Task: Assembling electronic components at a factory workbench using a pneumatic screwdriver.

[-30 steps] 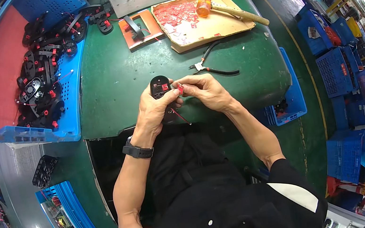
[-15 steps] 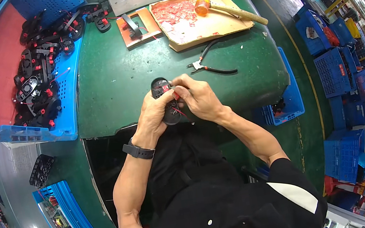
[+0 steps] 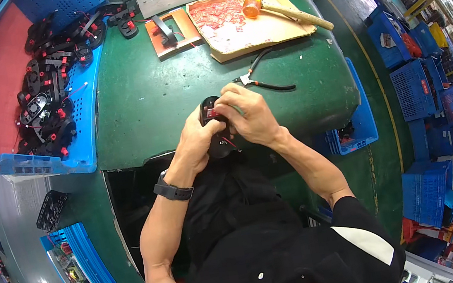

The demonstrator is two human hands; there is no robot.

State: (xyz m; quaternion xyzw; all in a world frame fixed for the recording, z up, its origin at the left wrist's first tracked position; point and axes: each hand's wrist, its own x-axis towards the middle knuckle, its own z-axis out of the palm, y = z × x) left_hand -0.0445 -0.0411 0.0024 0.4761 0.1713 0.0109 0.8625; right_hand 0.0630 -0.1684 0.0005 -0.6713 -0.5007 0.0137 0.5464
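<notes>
My left hand is wrapped round a black oval plastic housing, tilted at the table's front edge above my lap. A thin red wire shows at the housing's lower part. Against its upper half, the fingers of my right hand are pinched together at a small red piece. My fingertips partly cover the piece, and the housing's inside is mostly hidden. Just beyond my right hand, pliers with black and orange handles lie on the green table.
At the far side is a cardboard tray of small red pieces, with an orange-headed mallet across it. Left of it, a black part rests on an orange fixture. A blue crate of black housings stands at left; another blue bin sits below right.
The housing and both hands have shifted slightly to the right. My right fingers have moved up and in over the housing's upper half, where the red piece is now mostly covered.
</notes>
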